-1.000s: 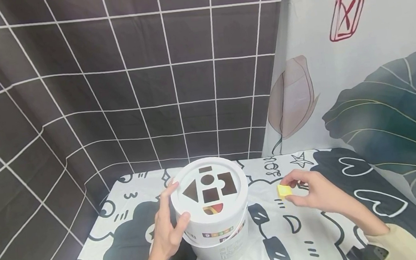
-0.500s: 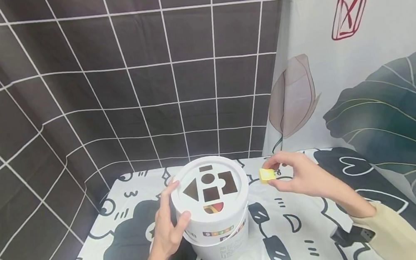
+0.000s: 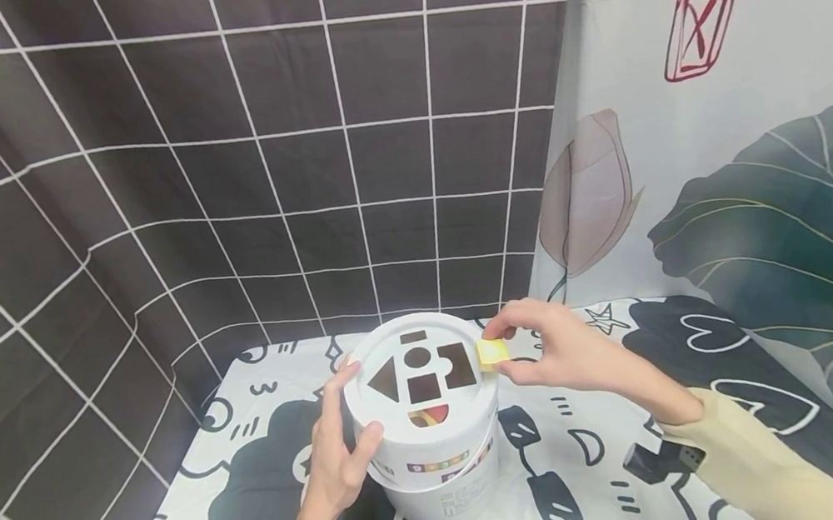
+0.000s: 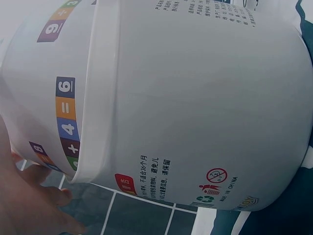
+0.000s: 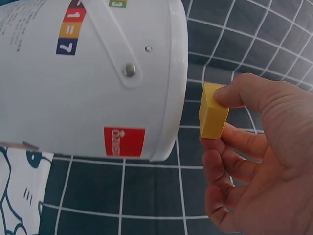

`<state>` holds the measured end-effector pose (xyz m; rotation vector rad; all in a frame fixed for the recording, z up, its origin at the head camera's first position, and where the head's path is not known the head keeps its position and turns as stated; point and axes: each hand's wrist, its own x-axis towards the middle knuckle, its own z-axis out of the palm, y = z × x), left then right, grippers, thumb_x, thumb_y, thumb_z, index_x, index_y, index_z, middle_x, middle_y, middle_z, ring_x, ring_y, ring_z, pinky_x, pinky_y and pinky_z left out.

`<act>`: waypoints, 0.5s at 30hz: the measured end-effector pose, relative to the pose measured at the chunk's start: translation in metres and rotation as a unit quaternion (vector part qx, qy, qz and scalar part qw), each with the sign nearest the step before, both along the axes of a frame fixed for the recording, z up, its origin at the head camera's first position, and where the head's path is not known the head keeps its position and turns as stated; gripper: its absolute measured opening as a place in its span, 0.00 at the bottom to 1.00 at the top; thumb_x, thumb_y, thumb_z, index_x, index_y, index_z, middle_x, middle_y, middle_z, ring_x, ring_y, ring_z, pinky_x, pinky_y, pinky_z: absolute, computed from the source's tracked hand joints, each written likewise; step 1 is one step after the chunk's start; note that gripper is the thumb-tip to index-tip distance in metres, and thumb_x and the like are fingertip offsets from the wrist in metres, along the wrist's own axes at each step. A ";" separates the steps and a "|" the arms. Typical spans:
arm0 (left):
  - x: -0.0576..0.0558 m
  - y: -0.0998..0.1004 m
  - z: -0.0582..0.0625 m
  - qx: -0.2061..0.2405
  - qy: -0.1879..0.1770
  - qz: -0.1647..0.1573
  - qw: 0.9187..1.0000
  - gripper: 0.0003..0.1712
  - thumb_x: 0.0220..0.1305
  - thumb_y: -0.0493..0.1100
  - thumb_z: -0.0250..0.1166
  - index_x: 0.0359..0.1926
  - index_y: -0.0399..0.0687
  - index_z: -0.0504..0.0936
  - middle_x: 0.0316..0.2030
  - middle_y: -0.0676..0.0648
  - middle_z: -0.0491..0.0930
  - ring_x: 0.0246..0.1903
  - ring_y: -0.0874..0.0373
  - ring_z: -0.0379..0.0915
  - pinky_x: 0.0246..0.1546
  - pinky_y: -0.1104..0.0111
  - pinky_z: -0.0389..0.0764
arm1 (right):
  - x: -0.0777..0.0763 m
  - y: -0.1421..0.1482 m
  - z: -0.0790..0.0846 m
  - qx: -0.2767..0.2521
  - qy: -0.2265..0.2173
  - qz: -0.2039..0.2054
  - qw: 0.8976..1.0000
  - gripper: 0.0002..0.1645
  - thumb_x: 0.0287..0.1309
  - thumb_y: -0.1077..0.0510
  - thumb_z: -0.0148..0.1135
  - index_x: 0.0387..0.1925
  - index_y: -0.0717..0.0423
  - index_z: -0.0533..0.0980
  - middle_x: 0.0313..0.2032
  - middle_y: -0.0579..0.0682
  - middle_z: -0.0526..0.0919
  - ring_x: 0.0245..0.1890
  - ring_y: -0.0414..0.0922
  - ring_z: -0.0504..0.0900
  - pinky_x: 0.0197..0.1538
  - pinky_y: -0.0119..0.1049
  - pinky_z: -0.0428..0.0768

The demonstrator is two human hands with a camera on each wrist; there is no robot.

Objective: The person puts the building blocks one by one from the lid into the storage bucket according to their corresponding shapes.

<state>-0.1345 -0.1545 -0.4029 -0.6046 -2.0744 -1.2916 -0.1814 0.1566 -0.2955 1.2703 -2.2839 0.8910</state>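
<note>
A white bucket [image 3: 440, 500] stands upright under a white lid [image 3: 390, 421] cut with shaped holes, among them a triangle, a circle and a square. My left hand [image 3: 336, 456] rests against the lid's left side, thumb toward the front and forefinger at the rim. The left wrist view shows part of this hand [image 4: 34, 196] beside the bucket wall. Between thumb and fingers, my right hand [image 3: 564, 346] pinches a yellow block [image 3: 493, 355], which overlaps the lid's right rim in the head view. In the right wrist view, a gap separates the block [image 5: 213, 111] from the lid's edge.
Red and yellow shapes [image 3: 431, 416] show through the lid's front hole. A white handle [image 5: 112, 44] hangs along the bucket's side. The table is covered by a cartoon-print cloth [image 3: 596, 477]. Behind it hangs a dark grid curtain [image 3: 302, 170], with a white leaf-print curtain [image 3: 606, 41] on the right.
My right hand has carried the yellow block leftward, and somewhat away from me, from over the cloth to the lid's right rim. The left hand and the bucket have stayed in place.
</note>
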 end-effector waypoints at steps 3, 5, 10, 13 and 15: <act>0.000 0.000 0.000 0.000 -0.003 -0.001 1.000 0.41 0.53 0.45 0.59 0.71 0.48 0.65 0.73 0.42 0.62 0.70 0.41 0.59 0.62 0.37 0.57 | 0.000 -0.007 0.001 0.006 -0.014 0.001 1.000 0.20 0.42 0.66 0.76 0.40 0.50 0.82 0.37 0.36 0.81 0.38 0.40 0.78 0.43 0.37 0.78; 0.000 -0.001 0.000 0.002 -0.004 -0.003 1.000 0.41 0.53 0.45 0.58 0.71 0.48 0.65 0.73 0.42 0.61 0.70 0.41 0.59 0.62 0.36 0.57 | 0.000 -0.012 0.001 0.007 -0.022 0.004 1.000 0.19 0.43 0.66 0.75 0.40 0.50 0.82 0.37 0.36 0.81 0.38 0.41 0.78 0.44 0.38 0.78; 0.001 0.000 0.000 0.002 -0.005 -0.001 1.000 0.41 0.53 0.45 0.58 0.71 0.48 0.65 0.73 0.42 0.62 0.70 0.41 0.59 0.61 0.36 0.58 | -0.001 -0.023 0.002 0.004 -0.014 0.019 1.000 0.18 0.43 0.64 0.75 0.40 0.52 0.82 0.36 0.37 0.81 0.37 0.42 0.78 0.44 0.38 0.77; 0.000 0.000 0.000 0.000 -0.005 0.001 1.000 0.40 0.53 0.45 0.58 0.71 0.48 0.65 0.73 0.42 0.62 0.70 0.41 0.60 0.61 0.37 0.58 | -0.002 -0.028 0.001 0.004 -0.004 0.027 1.000 0.17 0.43 0.63 0.75 0.39 0.52 0.82 0.35 0.38 0.81 0.36 0.41 0.77 0.43 0.38 0.76; 0.000 0.000 0.000 0.000 -0.004 0.002 1.000 0.40 0.53 0.45 0.59 0.71 0.48 0.65 0.73 0.42 0.62 0.70 0.41 0.60 0.61 0.36 0.58 | -0.002 -0.032 0.000 0.005 -0.008 0.030 0.999 0.17 0.43 0.62 0.75 0.39 0.52 0.82 0.35 0.38 0.80 0.37 0.41 0.77 0.42 0.38 0.75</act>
